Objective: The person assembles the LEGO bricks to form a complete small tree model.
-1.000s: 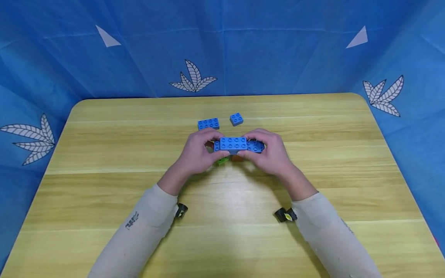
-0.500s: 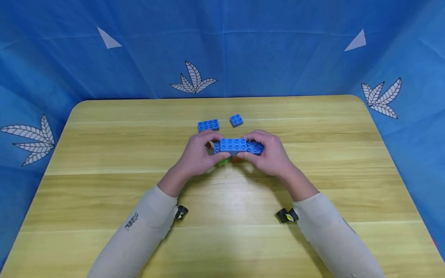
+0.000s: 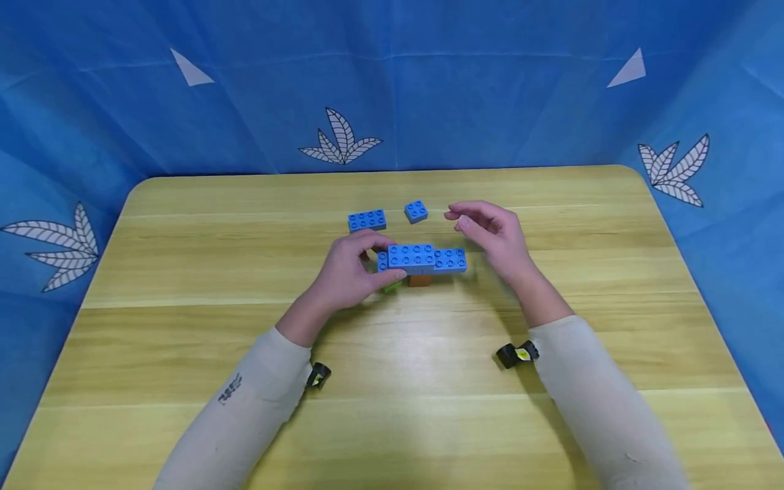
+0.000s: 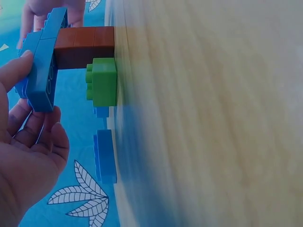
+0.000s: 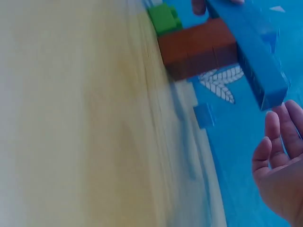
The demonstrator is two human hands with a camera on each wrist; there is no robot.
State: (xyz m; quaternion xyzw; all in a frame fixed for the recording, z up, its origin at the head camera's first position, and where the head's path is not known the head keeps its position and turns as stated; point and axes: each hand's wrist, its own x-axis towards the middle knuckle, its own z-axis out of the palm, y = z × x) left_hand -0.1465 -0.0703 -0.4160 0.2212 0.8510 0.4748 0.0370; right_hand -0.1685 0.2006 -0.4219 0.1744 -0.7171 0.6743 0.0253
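Two hands at a structure of blue and brown bricks

One person's two hands appear above a wooden table. The left hand pinches the left part of the blue top of the structure, thumb on the near side and fingers on the far side. The right hand is off the bricks, its fingers loosely bent and holding nothing, to the right of the two loose bricks.

The structure stands at the middle of the table. Its base is one brown column, showing three segments stacked upright. Across it lies one lower blue course; how many bricks form this course cannot be told. One upper blue brick, with eight studs, sits on the course, leaving one pair of studs bare at the left and three pairs at the right.

One green brick stands studs up beside the column; whether they touch cannot be told. Farther back lie two loose blue bricks, well apart from the column: one eight-stud brick and, to its right, one four-stud brick.

Two pale sleeves enter from below. Behind the table hangs one blue curtain, printed with three leaf clusters and two white triangles.
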